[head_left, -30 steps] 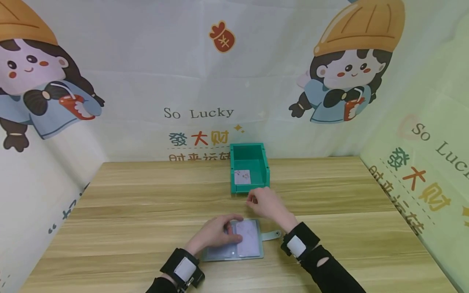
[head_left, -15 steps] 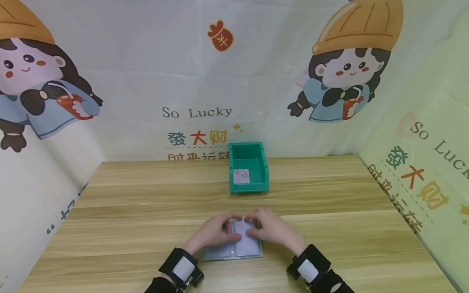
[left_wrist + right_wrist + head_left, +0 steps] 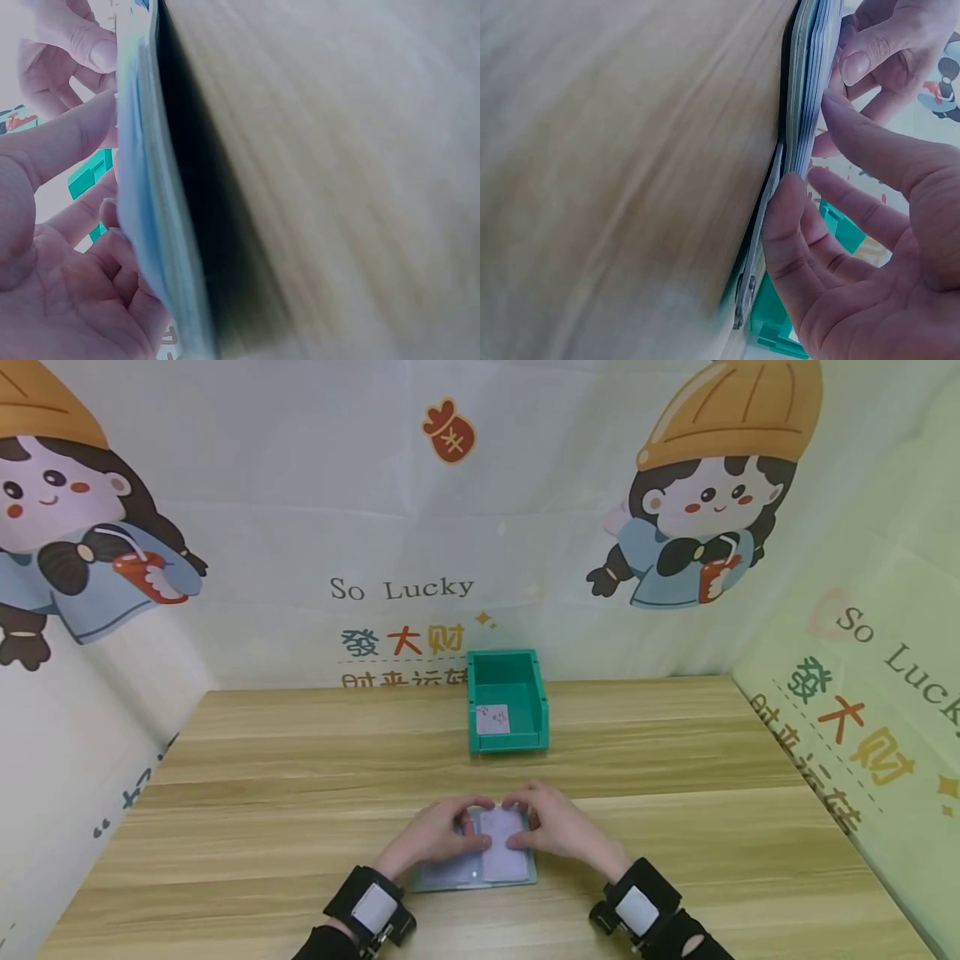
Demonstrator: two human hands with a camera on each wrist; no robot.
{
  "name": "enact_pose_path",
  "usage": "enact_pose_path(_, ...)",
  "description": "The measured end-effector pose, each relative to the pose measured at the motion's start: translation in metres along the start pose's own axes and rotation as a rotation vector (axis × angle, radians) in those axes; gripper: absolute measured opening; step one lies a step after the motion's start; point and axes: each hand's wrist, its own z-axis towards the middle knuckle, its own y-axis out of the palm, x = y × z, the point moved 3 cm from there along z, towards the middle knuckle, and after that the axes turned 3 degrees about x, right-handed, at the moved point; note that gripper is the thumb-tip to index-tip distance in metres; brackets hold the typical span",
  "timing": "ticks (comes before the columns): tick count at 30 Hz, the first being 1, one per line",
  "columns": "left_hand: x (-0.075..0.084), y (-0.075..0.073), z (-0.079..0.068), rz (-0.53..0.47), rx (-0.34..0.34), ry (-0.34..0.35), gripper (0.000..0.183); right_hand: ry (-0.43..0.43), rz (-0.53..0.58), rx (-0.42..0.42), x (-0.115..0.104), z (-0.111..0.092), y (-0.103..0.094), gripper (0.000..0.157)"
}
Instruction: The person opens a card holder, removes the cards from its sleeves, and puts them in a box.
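A small card album point(image 3: 450, 872) lies spread on the table, with clear sleeves and a pale lilac card point(image 3: 504, 856) on its right page. My left hand point(image 3: 438, 835) rests over the left page, its thumb and fingertips touching the sleeve near the middle. Over the right page, my right hand point(image 3: 562, 835) touches the card's upper right area with thumb and fingers bent. In the right wrist view, the album's stacked pages point(image 3: 814, 82) show edge-on, and one of its fingers point(image 3: 786, 206) rests by the strap point(image 3: 757, 247). Nothing is plainly visible pinched between either hand's fingers.
Behind the album stands a green open-front bin point(image 3: 510, 743), with a pink-patterned card point(image 3: 492, 719) lying inside it. The wooden table point(image 3: 300, 760) meets printed cloth walls point(image 3: 285, 527) at the back and sides.
My right hand has come back from beside the green bin to the album's right page, over the strap. The left hand has stayed on the album. The card in the bin looks unmoved.
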Motion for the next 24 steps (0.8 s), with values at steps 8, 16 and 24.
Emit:
enact_pose_path(8,0.0013,-0.0013,-0.0001,-0.003,-0.001,-0.006,0.049,0.033,0.006,0.015,0.0053,0.0027,0.0012,0.037)
enact_pose_path(16,0.0023,-0.0018,-0.0006,0.005,0.004,-0.036,0.052,0.072,0.018,0.006,0.0059,0.0041,-0.0007,0.040)
enact_pose_path(24,0.0014,-0.0012,-0.0005,0.001,0.001,-0.022,0.053,0.107,0.006,0.002,0.0063,0.0076,-0.0011,0.041)
